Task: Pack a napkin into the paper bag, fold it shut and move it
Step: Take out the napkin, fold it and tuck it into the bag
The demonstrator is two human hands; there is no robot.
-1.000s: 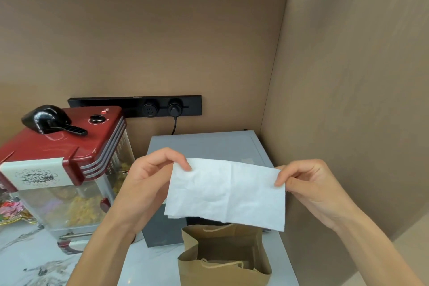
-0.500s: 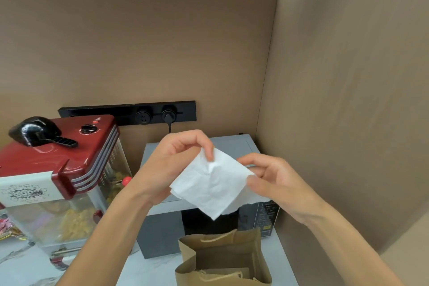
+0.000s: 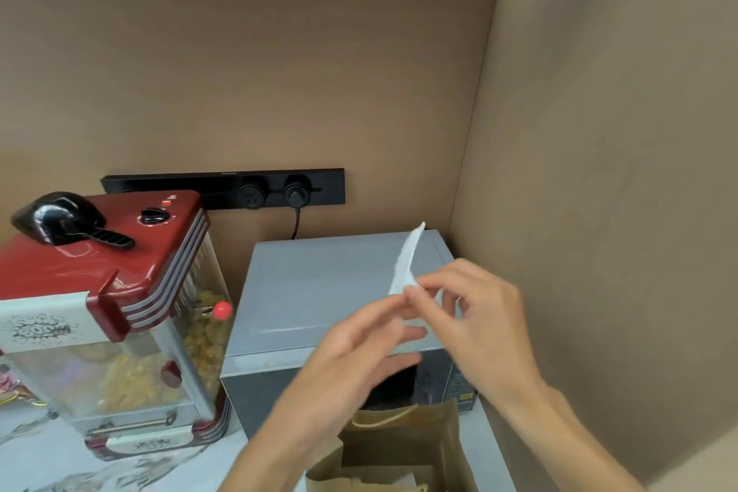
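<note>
Paper bag sits closest to us at the bottom edge, brown kraft, mouth open upward, twine handles flopped over the rim. Something pale shows down inside, but I can't tell what it is. It stands on the marbled tabletop, right in front of the microwave.

Just above the bag's mouth both hands are working the napkin. The left hand has its fingertips pinching the lower part of it, and the right hand pinches it from the other side, thumb and forefinger closed on the paper, other fingers loosely curled. The napkin is folded narrow, one thin white point sticking up past the fingers. It's tissue-thin stuff, I'd guess: weighs nothing, limp, creases and tears easily, so a light grip near the fold and a straight drop into the bag should do.

Behind the hands is the grey microwave. To its left a red popcorn machine with popcorn inside the clear case and a black scoop on top. Farthest back, a black socket strip on the brown wall.
</note>
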